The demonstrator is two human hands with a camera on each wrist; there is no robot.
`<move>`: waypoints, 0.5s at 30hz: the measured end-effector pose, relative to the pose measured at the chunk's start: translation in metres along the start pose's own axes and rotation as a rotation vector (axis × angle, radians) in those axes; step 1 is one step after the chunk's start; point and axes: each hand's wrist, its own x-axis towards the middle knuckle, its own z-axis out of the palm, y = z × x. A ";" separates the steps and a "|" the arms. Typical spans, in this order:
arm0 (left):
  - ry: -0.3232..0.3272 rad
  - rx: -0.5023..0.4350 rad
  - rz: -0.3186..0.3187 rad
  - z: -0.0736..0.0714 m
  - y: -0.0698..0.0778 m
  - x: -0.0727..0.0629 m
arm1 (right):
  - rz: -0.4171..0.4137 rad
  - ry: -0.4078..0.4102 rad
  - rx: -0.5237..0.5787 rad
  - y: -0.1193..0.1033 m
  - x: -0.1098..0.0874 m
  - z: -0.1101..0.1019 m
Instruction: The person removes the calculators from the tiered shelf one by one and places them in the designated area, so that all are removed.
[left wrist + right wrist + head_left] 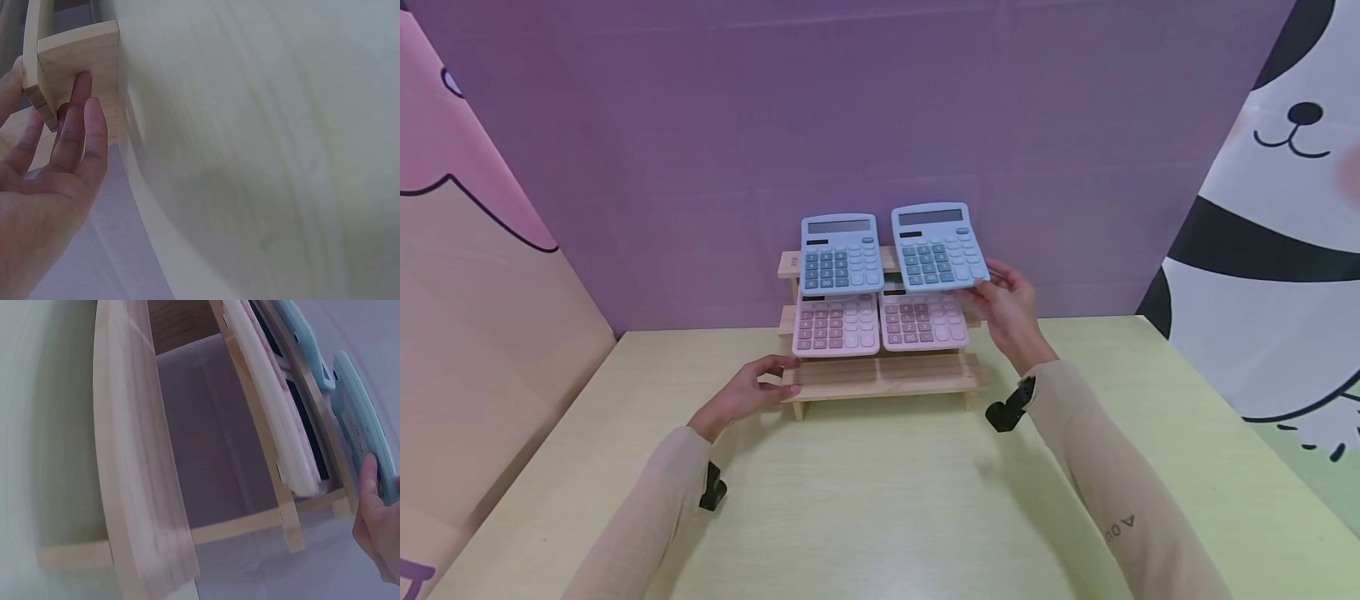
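Observation:
My right hand [1009,312] pinches a blue calculator [934,250] by its lower right corner, and in the right wrist view this calculator [362,422] is tilted and apart from the wooden rack's top step. A second blue calculator [841,254] leans on the top step at the left. Two pink calculators, one left [837,327] and one right [923,322], lean side by side on the middle step. My left hand [751,387] grips the left end of the three-step wooden rack [883,377] at its lowest step, thumb above and fingers underneath in the left wrist view.
The rack stands on a pale wooden table [850,500], close to a purple backdrop [880,108]. Cartoon-printed panels flank the table, a pink and beige one [482,333] on the left and a panda one [1292,325] on the right.

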 end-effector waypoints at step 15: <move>-0.009 -0.032 0.017 0.000 0.003 -0.003 | -0.026 0.029 -0.011 -0.008 0.001 -0.025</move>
